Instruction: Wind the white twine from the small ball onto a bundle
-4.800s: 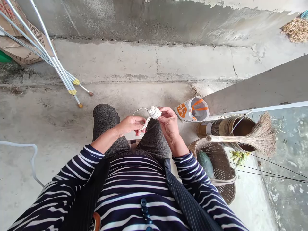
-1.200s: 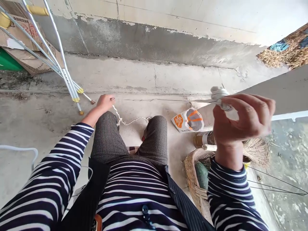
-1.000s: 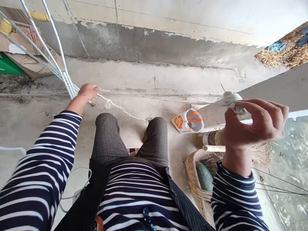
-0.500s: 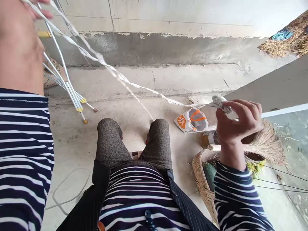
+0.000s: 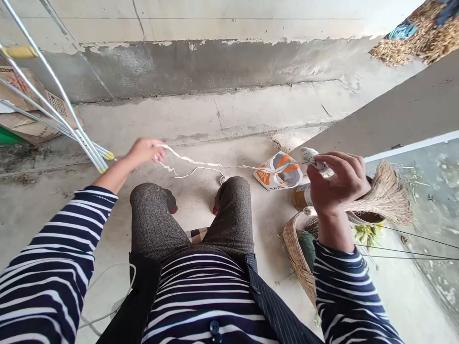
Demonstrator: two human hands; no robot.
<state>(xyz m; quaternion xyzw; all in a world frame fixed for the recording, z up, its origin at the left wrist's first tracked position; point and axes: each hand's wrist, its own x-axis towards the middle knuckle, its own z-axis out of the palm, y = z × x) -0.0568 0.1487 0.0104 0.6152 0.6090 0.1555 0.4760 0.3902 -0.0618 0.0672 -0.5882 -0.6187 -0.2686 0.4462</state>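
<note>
My left hand [image 5: 146, 152] is closed on a white twisted cord [image 5: 186, 158], out in front of my left knee. From there the cord runs slackly across to the right, and a second strand droops toward the floor by my right knee. My right hand [image 5: 335, 179] grips a small white bundle [image 5: 311, 156] between thumb and fingers, where the cord's other end goes. Part of the bundle is hidden by the fingers. A white and orange bag [image 5: 264, 177] stands open below the cord, left of my right hand.
A woven basket [image 5: 299, 267] holding a dark green round thing [image 5: 307, 251] is at my right, beside a straw broom [image 5: 383, 198] and a jar [image 5: 298, 197]. Metal crutches [image 5: 64, 112] and cardboard boxes [image 5: 53, 129] stand at left. A pale cable [image 5: 133, 277] lies near my left side.
My left hand has come down and inward from the upper left. The cord, taut before, now hangs slack and lower. My right hand has shifted slightly left, still gripping the bundle.
</note>
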